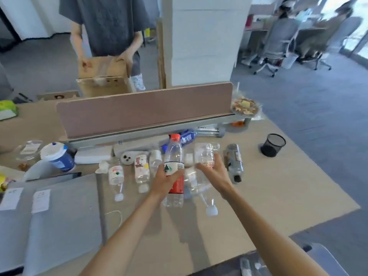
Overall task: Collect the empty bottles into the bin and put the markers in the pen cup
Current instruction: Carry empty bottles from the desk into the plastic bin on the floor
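Both forearms reach over the desk (278, 186): the left hand (169, 176) curls round the upright red-cap bottle (173, 154) at its label, and the right hand (214, 172) wraps a crumpled clear bottle (205, 154) just beside it. Spare bottles (116, 176) lie around them; the mesh cup (272, 145) stands well to the right. Empty thin plastic should be light, springy and easily crushed, so mid-body grips suit. A green triangle logo shows on the label; the lettering is too blurred to read.

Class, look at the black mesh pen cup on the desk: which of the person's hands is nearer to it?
Right. The right hand, gripping a clear bottle, lies left of the pen cup; the left hand, gripping the red-capped bottle, is farther left.
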